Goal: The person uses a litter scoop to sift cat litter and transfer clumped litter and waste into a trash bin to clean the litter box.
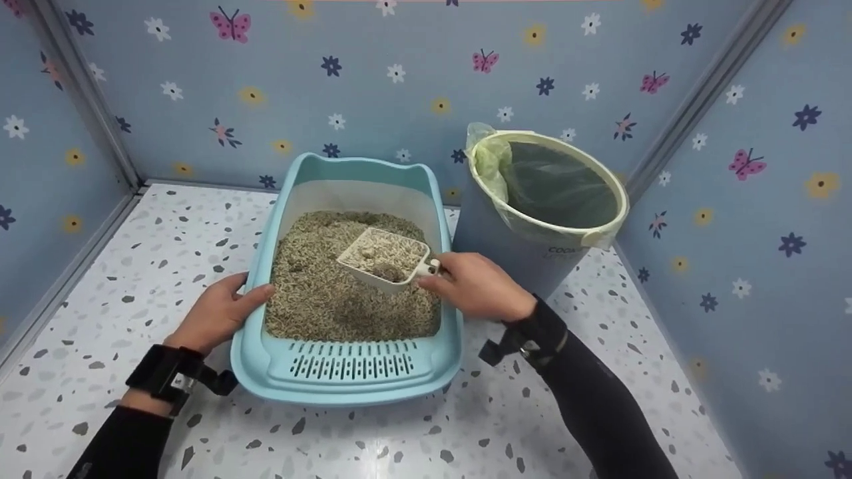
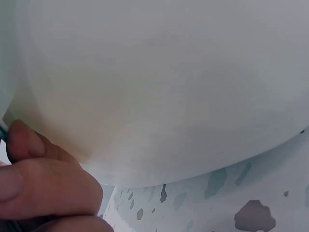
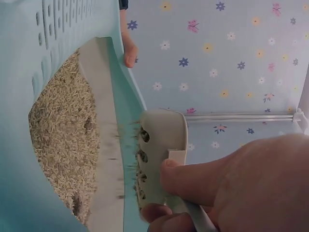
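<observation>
A light blue litter box [image 1: 346, 392] with a slotted front ledge stands on the floor, filled with tan pellet litter [image 1: 319, 286]. My left hand [image 1: 216, 311] grips its left rim, thumb over the edge and the other fingers against the outer wall. Above the litter, my right hand [image 1: 482, 286] holds a white litter scoop [image 1: 370, 277] by its handle. Pale pellets and a darker clump lie in the scoop. Seen from the right wrist, pellets fall from the holes in the scoop's underside [image 3: 166, 133].
Right behind the box stands a grey-blue trash bin [image 1: 512, 246] with a cream rim and a clear green liner [image 1: 492, 163]. Flower-and-butterfly panels [image 1: 399, 93] enclose the back and sides. The floor [image 1: 413, 439] is white with grey specks.
</observation>
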The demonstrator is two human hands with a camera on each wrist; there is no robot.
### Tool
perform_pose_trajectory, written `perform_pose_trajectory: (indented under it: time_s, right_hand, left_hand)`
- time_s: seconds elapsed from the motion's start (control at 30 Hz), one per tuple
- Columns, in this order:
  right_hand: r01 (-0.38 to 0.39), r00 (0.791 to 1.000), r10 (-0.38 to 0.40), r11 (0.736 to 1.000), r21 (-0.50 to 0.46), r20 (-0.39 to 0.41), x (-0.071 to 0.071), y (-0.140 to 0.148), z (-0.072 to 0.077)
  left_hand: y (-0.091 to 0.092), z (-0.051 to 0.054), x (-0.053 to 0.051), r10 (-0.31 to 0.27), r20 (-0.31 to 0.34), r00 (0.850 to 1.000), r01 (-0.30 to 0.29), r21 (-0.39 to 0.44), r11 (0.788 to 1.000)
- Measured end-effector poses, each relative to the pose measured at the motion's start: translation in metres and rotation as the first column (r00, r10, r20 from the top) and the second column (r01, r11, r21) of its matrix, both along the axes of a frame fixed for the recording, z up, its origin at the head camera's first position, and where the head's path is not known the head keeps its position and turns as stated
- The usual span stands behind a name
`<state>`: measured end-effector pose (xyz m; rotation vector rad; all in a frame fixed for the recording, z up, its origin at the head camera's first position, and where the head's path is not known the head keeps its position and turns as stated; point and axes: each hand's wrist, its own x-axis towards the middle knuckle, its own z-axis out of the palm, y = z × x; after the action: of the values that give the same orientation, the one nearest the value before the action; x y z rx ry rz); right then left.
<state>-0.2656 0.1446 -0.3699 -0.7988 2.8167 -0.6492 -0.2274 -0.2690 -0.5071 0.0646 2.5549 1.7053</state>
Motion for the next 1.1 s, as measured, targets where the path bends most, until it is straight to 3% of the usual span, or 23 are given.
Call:
perform_pose_trajectory:
  time_s: [0.13, 0.33, 0.53, 0.67, 0.9, 1.0, 1.1]
  right_hand:
    - [-0.036, 0.999, 0.035, 0.999, -0.028, -0.008, -0.004, -0.01, 0.0]
    - [-0.017, 1.0, 0.016, 1.0, -0.026, -0.016, 0.004, 0.006, -0.005]
    - [-0.042, 0.999, 0.04, 0.998, -0.053, -0.031, -0.002, -0.002, -0.011]
    - [-0.01, 1.0, 0.009, 0.999, -0.039, -0.026, 0.004, 0.009, -0.008]
    - [-0.033, 0.999, 0.031, 0.998, -0.054, -0.024, 0.002, 0.002, -0.012]
    - [-0.01, 1.0, 0.009, 0.999, -0.03, -0.017, 0.008, 0.011, -0.011]
    - [0.004, 1.0, -0.004, 0.999, -0.038, -0.005, 0.006, 0.005, -0.011]
  left_hand:
    - [-0.002, 0.003, 0.001, 0.011, -0.012, 1.0, -0.012, -0.007, 1.0]
    - [-0.001, 0.0, 0.002, 0.0, 0.01, 1.0, 0.0, -0.006, 1.0]
    - [-0.001, 0.004, 0.003, 0.008, -0.005, 1.0, -0.008, -0.019, 1.0]
    - [-0.001, 0.004, 0.003, 0.002, -0.004, 1.0, -0.002, -0.016, 1.0]
    - [0.0, 0.001, 0.003, 0.008, 0.007, 1.0, -0.008, -0.023, 1.0]
    - [0.003, 0.0, 0.002, -0.005, 0.005, 1.0, 0.005, -0.016, 1.0]
    - [0.005, 0.001, 0.001, -0.004, -0.007, 1.0, 0.004, -0.01, 1.0]
